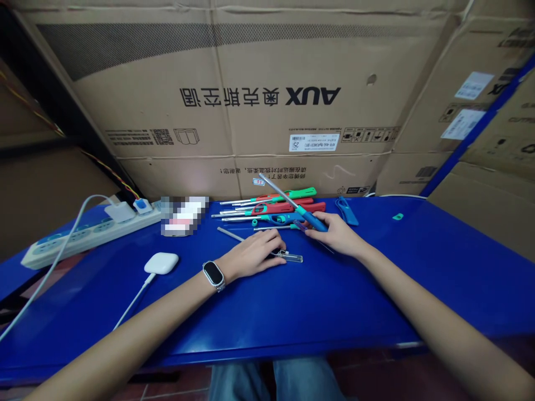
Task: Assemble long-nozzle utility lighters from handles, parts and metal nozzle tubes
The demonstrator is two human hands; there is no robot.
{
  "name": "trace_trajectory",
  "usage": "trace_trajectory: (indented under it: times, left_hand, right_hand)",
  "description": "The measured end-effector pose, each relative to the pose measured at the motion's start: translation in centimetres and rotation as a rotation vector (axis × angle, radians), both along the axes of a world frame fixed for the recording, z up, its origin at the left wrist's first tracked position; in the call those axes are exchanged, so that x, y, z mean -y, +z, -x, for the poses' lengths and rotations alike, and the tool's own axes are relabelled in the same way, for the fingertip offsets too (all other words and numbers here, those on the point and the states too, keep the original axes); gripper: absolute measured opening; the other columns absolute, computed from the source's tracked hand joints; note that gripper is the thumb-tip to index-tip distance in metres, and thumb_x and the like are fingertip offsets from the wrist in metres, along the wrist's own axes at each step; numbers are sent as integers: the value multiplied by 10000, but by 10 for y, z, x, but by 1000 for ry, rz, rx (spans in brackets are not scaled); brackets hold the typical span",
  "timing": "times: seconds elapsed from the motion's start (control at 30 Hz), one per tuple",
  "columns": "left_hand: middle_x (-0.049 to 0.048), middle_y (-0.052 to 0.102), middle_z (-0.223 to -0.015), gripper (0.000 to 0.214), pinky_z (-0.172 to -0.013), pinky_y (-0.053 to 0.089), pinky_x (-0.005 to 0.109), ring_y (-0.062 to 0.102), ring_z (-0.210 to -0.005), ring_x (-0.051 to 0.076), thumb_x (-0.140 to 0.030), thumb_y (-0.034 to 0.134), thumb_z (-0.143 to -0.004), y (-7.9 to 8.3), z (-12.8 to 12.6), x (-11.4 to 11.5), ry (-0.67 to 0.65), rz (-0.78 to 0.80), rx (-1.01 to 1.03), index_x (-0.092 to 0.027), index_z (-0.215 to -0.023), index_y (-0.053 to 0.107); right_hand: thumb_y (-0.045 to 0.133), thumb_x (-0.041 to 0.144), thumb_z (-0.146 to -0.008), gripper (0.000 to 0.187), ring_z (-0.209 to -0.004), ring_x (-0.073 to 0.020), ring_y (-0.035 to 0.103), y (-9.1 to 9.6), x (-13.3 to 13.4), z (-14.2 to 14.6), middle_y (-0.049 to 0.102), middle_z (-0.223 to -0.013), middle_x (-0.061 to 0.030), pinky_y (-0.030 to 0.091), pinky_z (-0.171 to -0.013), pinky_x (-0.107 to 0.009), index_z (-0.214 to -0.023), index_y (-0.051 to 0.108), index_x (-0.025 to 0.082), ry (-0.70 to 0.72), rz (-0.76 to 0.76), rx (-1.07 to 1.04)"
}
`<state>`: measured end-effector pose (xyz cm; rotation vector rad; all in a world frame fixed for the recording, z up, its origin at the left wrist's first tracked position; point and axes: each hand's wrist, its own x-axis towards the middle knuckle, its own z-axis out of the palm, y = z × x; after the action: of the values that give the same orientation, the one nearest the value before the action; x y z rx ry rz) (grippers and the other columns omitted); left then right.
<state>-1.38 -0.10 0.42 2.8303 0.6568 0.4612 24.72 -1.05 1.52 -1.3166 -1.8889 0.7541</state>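
- The left hand [256, 253] lies flat on the blue table [376, 278], fingers loosely spread. It rests on a thin metal rod [229, 234] with a clear plastic end [291, 257] that pokes out past the fingertips.
- The right hand [334, 233] is closed around the blue handle of a long lighter [292, 204]. Its silver tube points up and to the left.
- Just behind both hands lies a pile of lighters [276, 207], red and green.

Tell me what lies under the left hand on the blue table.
Under the left hand lies a thin metal rod which sticks out to the left, and a small clear part which sticks out to the right. The middle of both is covered by the fingers.
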Motion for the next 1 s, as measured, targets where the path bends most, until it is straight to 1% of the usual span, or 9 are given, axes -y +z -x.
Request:
trace_trajectory:
  times: [0.13, 0.23, 0.37, 0.5, 0.63, 0.7, 0.8, 0.93, 1.0]
  left_hand:
    - [74, 593, -1092, 314, -750, 488, 310, 618, -862, 184, -477, 440, -993, 0, -2, -1, 11, -68, -71, -192, -1090, 528]
    - [58, 608, -1052, 309, -679, 474, 294, 621, -799, 172, -477, 419, -1001, 1, -5, -7, 41, -66, -40, -190, -1062, 513]
    - [55, 639, -1015, 313, -707, 483, 298, 638, -828, 185, -492, 451, -987, 7, -12, -28, 88, -63, 46, -192, -1044, 523]
    - [71, 659, -1001, 297, -740, 495, 323, 649, -882, 216, -466, 493, -973, 11, -26, -55, 95, -63, 13, -179, -1019, 554]
    - [95, 611, -1133, 258, -809, 511, 341, 639, -972, 222, -414, 514, -966, 5, -40, -71, 40, -90, 15, -181, -1063, 570]
    - [109, 581, -1183, 245, -870, 506, 363, 618, -1036, 235, -395, 527, -957, 1, -45, -72, 20, -125, 37, -184, -1069, 581]
    - [120, 579, -1152, 258, -921, 488, 402, 585, -1065, 258, -402, 528, -950, -3, -46, -69, 17, -168, 64, -177, -1059, 596]
    - [115, 594, -1140, 273, -960, 469, 434, 569, -1064, 246, -322, 393, -1004, 0, -35, -63, 41, -163, 178, -173, -1121, 590]
    - [113, 605, -1159, 280, -993, 459, 448, 568, -1086, 238, -260, 359, -1006, 4, -26, -58, 63, -136, 264, -175, -1132, 595]
  right_hand:
    - [694, 329, -768, 285, -822, -213, 634, -1, 0, -2, 717, -921, -34, 470, -769, -328, -1000, 710, 165, -20, -9, 17]
    - [692, 332, -773, 296, -834, -210, 634, -1, 0, -1, 719, -938, -33, 467, -785, -329, -1018, 710, 166, -21, -6, 9]
    - [687, 359, -780, 305, -787, -197, 618, 1, 1, -2, 700, -883, -31, 465, -750, -325, -1001, 703, 150, -9, -10, -13]
    - [702, 395, -765, 309, -725, -188, 597, 6, 2, -7, 678, -817, -30, 464, -685, -314, -945, 700, 144, -21, -20, -44]
    - [709, 366, -755, 296, -785, -203, 627, 9, 6, -7, 701, -877, -40, 488, -751, -339, -964, 707, 155, 54, 9, -75]
    - [704, 358, -762, 294, -795, -204, 636, 8, 9, -3, 708, -884, -34, 494, -761, -340, -982, 713, 163, 99, 47, -65]
    - [702, 362, -766, 287, -783, -201, 632, 6, 13, 3, 707, -871, -28, 494, -727, -320, -973, 720, 164, 128, 92, -17]
    - [725, 345, -753, 292, -789, -185, 626, 4, 13, 7, 703, -902, -24, 491, -737, -305, -986, 710, 171, 167, 141, -32]
    - [725, 358, -766, 277, -740, -166, 615, 3, 13, 9, 685, -848, -12, 490, -716, -295, -971, 698, 174, 205, 205, -60]
